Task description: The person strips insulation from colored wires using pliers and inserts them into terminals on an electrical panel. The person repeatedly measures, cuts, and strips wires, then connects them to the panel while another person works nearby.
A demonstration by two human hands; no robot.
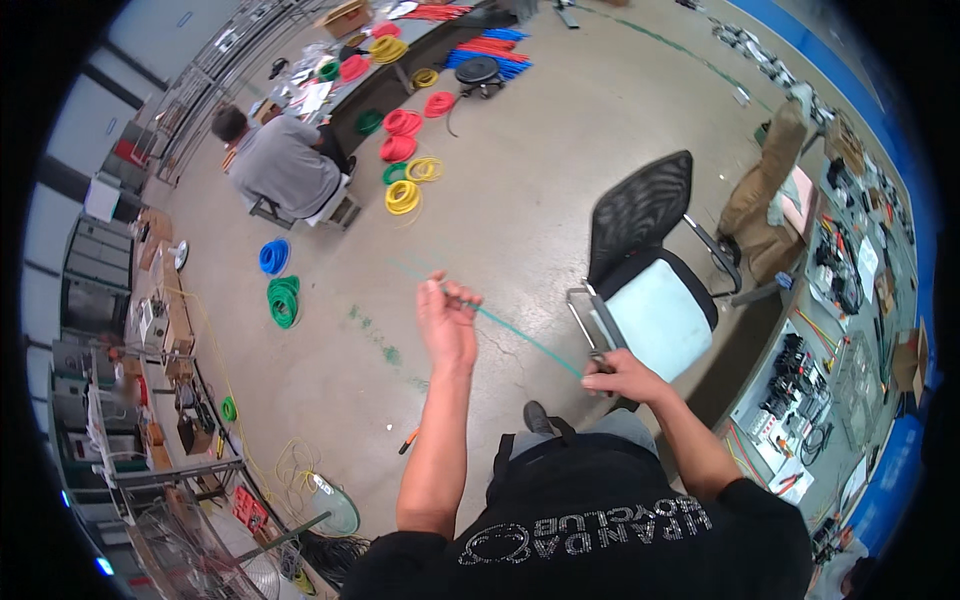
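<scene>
A thin green wire stretches taut between my two hands, slanting down to the right above the floor. My left hand has its fingers curled around the wire, and a faint blurred end runs on beyond them. At the wire's other end, my right hand is closed, with its thumb toward the wire. A small dark object shows at the fingers of that hand; its exact kind cannot be made out. Both hands are in front of my body, the right one close to the chair's pale seat.
An office chair stands close on the right, beside a long bench crowded with parts. Coiled tubing or wire lies on the floor at left, with more coils farther off. Another person sits at the far table.
</scene>
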